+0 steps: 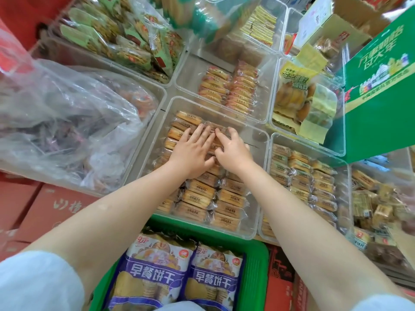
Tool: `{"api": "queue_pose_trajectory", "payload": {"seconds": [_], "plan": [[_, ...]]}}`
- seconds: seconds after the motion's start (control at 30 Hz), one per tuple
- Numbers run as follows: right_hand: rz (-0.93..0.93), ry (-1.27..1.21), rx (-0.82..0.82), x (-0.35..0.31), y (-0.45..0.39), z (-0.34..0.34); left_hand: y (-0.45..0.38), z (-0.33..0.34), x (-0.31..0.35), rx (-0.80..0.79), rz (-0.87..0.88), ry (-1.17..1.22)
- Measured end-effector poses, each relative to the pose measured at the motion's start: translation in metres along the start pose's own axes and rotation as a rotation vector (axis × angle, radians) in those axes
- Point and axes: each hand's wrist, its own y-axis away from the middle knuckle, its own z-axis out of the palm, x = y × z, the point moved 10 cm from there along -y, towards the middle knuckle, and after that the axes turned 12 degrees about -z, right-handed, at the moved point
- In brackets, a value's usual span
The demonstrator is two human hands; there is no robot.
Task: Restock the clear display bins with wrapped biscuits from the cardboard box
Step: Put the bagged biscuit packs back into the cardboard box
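Note:
The clear display bin point(256, 140) in the middle holds rows of wrapped biscuits point(197, 198) in clear film. Its far right corner is bare. Both my hands are inside it, side by side on the far rows. My left hand point(193, 151) lies flat on the packets, fingers spread and nothing in it. Beside it, my right hand point(232, 150) has its fingers curled over a wrapped biscuit, thumb against the packet's near side. An open brown cardboard box point(359, 16) stands at the top right, its contents mostly hidden.
More clear bins of packets surround the middle one: orange packets point(229, 90) behind, similar biscuits point(303, 176) to the right. A big green carton point(381, 86) stands at the right, a crumpled plastic bag point(67, 120) at the left. Below is a green basket point(256, 265) of purple packs.

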Motion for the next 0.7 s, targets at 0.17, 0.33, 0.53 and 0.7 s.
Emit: {"api": "queue_pose_trajectory", "payload": {"seconds": [0.17,0.33,0.53,0.7], "plan": [[-0.082,-0.129,0.169,-0.011,0.064,-0.029,0.045,-0.035,0.013,0.071,-0.002,0.001],[-0.127,-0.327,0.395,0.024,0.189,-0.053,0.135,-0.063,0.082,0.223,0.060,0.409],[-0.074,-0.392,0.802,0.108,0.378,-0.096,0.219,-0.049,0.244,0.017,0.187,0.282],[0.120,-0.432,1.016,0.239,0.529,-0.096,0.286,-0.079,0.394,0.172,0.363,0.383]]}}
